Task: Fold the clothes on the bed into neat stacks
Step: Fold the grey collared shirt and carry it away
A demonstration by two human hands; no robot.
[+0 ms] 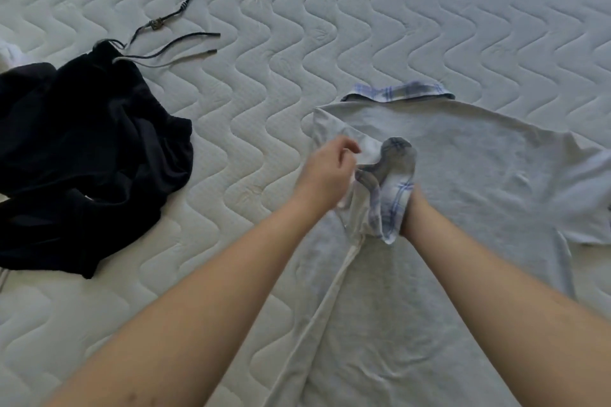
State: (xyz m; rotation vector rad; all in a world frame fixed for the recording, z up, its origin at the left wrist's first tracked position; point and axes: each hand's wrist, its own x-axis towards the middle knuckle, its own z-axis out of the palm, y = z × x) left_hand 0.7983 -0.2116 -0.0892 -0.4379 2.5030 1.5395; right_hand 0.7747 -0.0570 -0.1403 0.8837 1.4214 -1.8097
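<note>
A person stands over a bed with a white quilted mattress, both bare arms reaching forward.

At the far left lies a crumpled black garment, unfolded, its drawstrings trailing loose across the mattress. A scrap of white fabric shows at the left edge behind it.

Toward the middle, the left hand pinches the edge of a short sleeve, fingers curled round the cloth. The sleeve has a blue plaid lining and is lifted and turned back over the shirt's body.

Just right of it, the right hand is mostly hidden under the same sleeve, so I cannot tell how its fingers lie.

The grey shirt spreads back-up across the right half of the bed, plaid collar at the far end, its other sleeve bunched at the right edge.

Risks, as I judge them: the lifted sleeve could land twisted, leaving a lump in the fold; pulling on it could drag the shirt's body askew; and the wrinkles at the near hem may get pressed in. The black garment's loose drawstrings could tangle later.
</note>
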